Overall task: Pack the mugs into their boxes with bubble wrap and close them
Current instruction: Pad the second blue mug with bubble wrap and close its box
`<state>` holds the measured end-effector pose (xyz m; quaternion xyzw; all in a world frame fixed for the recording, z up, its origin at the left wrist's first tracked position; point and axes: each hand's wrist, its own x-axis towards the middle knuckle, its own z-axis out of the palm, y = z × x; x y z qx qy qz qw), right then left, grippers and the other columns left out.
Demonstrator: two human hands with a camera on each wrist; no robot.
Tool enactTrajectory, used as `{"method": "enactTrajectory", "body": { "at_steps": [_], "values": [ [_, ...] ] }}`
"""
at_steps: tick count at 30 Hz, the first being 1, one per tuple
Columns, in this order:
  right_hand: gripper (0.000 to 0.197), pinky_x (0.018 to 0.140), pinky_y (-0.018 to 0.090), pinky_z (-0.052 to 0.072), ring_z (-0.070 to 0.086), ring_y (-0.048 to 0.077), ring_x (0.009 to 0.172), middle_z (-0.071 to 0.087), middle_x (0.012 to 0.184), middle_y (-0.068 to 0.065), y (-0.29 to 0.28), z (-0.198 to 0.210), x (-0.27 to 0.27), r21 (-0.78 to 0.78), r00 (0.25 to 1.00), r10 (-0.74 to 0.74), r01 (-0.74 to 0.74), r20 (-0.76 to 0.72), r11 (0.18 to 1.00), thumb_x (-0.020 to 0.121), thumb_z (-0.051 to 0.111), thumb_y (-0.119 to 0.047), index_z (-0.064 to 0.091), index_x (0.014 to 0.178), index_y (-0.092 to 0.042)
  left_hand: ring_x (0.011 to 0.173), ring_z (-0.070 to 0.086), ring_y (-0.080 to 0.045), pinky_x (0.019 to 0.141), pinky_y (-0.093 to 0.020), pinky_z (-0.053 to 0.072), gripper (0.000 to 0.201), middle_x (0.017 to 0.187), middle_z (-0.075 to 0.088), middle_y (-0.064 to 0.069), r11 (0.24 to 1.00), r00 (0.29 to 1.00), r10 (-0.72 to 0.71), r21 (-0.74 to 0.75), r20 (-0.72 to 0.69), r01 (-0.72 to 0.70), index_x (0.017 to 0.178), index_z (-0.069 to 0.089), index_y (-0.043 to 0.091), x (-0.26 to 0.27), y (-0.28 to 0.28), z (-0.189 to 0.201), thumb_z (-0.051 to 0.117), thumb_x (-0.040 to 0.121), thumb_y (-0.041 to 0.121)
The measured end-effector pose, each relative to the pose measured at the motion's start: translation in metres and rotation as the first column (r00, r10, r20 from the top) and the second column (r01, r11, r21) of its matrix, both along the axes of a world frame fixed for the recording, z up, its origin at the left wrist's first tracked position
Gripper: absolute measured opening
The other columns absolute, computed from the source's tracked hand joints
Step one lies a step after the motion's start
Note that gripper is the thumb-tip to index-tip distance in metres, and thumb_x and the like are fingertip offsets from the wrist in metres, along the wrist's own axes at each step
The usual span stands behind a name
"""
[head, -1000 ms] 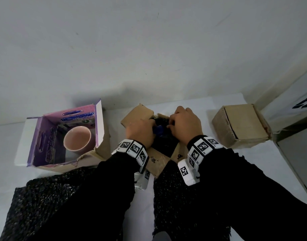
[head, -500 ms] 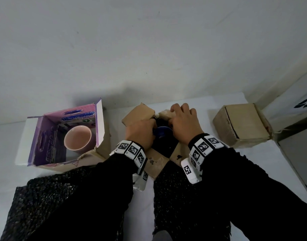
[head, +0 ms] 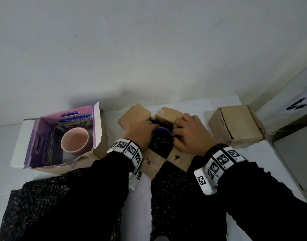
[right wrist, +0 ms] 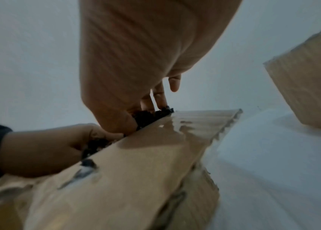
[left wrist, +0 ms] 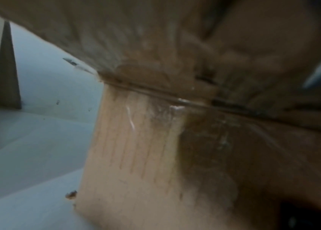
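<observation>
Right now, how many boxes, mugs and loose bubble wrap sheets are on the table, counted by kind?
Boxes: 3 (open purple printed box, open brown cardboard box, closed brown cardboard box)
Mugs: 2 (pink mug, dark blue mug)
Black bubble wrap sheets: 2 ()
Total: 7

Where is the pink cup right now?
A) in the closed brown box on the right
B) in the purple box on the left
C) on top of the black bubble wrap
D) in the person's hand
B: the pink cup stands upright inside the open purple box on the left, untouched, while both hands work at the open brown box in the middle.
</observation>
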<state>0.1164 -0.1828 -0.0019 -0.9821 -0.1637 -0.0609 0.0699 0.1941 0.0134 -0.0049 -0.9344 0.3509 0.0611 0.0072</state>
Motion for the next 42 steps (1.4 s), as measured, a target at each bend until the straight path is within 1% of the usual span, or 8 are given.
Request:
{"method": "enactTrajectory", "body": {
  "at_steps": [6, 12, 19, 26, 30, 33, 37, 42],
  "values": [
    [0.043, 0.076, 0.037, 0.040, 0.045, 0.023, 0.098, 0.063, 0.083, -0.010, 0.003, -0.003, -0.002, 0.034, 0.994, -0.096, 0.098, -0.056, 0.995, 0.087, 0.049, -0.060, 0.073, 0.076, -0.026, 0.098, 0.060, -0.022, 0.065, -0.032, 0.046, 0.046, 0.126, 0.053, 0.002, 0.994, 0.995, -0.098, 0.043, -0.012, 0.099, 0.140, 0.033, 0.047, 0.000, -0.004, 0.005, 0.043, 0.097, 0.035],
    [0.017, 0.082, 0.036, 0.034, 0.037, 0.025, 0.103, 0.060, 0.099, -0.010, 0.022, 0.014, 0.010, 0.128, 0.890, -0.250, 0.319, -0.382, 0.939, 0.080, 0.063, -0.020, 0.069, 0.088, -0.034, 0.094, 0.061, -0.020, 0.058, -0.029, 0.039, 0.047, 0.122, 0.055, 0.005, 0.997, 0.998, -0.049, 0.059, 0.040, 0.047, 0.140, 0.034, 0.045, -0.001, -0.006, 0.003, 0.045, 0.097, 0.030],
    [0.055, 0.085, 0.037, 0.029, 0.046, 0.016, 0.095, 0.063, 0.079, -0.010, 0.019, 0.010, -0.004, -0.100, 0.960, -0.092, 0.067, -0.266, 0.993, 0.076, 0.023, -0.055, 0.071, 0.083, -0.029, 0.098, 0.061, -0.020, 0.064, -0.029, 0.043, 0.044, 0.123, 0.055, 0.004, 0.999, 0.997, -0.035, 0.041, 0.065, 0.033, 0.140, 0.035, 0.045, 0.000, -0.005, -0.001, 0.042, 0.098, 0.033],
    [0.062, 0.087, 0.042, 0.035, 0.045, 0.022, 0.102, 0.055, 0.102, -0.003, 0.020, -0.013, -0.020, -0.176, 0.988, -0.084, 0.061, -0.130, 0.983, 0.086, 0.029, -0.067, 0.075, 0.086, -0.026, 0.102, 0.059, -0.022, 0.067, -0.031, 0.045, 0.042, 0.124, 0.053, 0.003, 0.999, 0.998, -0.028, 0.048, 0.050, 0.026, 0.138, 0.042, 0.042, 0.004, -0.006, -0.003, 0.046, 0.098, 0.032],
    [0.048, 0.081, 0.038, 0.037, 0.047, 0.019, 0.093, 0.053, 0.096, -0.005, 0.016, -0.013, -0.020, 0.044, 0.998, -0.037, 0.039, -0.047, 0.998, 0.084, 0.042, -0.064, 0.067, 0.083, -0.023, 0.102, 0.057, -0.021, 0.073, -0.037, 0.051, 0.035, 0.124, 0.050, 0.004, 0.998, 1.000, 0.003, -0.057, -0.029, -0.004, 0.127, 0.053, 0.031, 0.003, 0.003, -0.006, 0.054, 0.092, 0.027],
    [0.047, 0.084, 0.037, 0.036, 0.046, 0.015, 0.094, 0.052, 0.097, -0.008, -0.003, -0.012, -0.023, 0.106, 0.996, 0.079, -0.073, -0.048, 0.992, 0.081, 0.048, -0.071, 0.057, 0.090, -0.026, 0.093, 0.054, -0.016, 0.069, -0.032, 0.046, 0.026, 0.111, 0.051, 0.005, 0.982, 1.000, 0.014, -0.190, -0.020, -0.018, 0.104, 0.059, 0.025, -0.012, 0.011, -0.001, 0.053, 0.091, 0.046],
    [0.064, 0.089, 0.037, 0.034, 0.050, 0.014, 0.105, 0.060, 0.102, -0.009, -0.007, -0.015, -0.023, -0.046, 0.994, 0.054, -0.058, -0.092, 0.997, 0.079, 0.036, -0.080, 0.062, 0.101, -0.026, 0.085, 0.053, -0.016, 0.077, -0.036, 0.045, 0.062, 0.094, 0.057, 0.006, 0.993, 0.997, -0.070, -0.090, 0.010, 0.071, 0.094, 0.058, 0.027, -0.055, 0.009, 0.003, 0.029, 0.082, 0.081],
    [0.051, 0.083, 0.038, 0.037, 0.055, 0.019, 0.095, 0.062, 0.097, -0.004, 0.015, -0.012, -0.019, -0.029, 0.999, -0.046, 0.046, -0.018, 0.999, 0.082, 0.042, -0.070, 0.057, 0.100, -0.024, 0.104, 0.050, -0.023, 0.090, -0.038, 0.030, 0.036, 0.115, 0.056, 0.002, 0.996, 0.989, -0.067, 0.062, 0.134, 0.059, 0.116, 0.056, 0.028, -0.061, 0.014, 0.010, 0.041, 0.093, 0.051]
  ]
}}
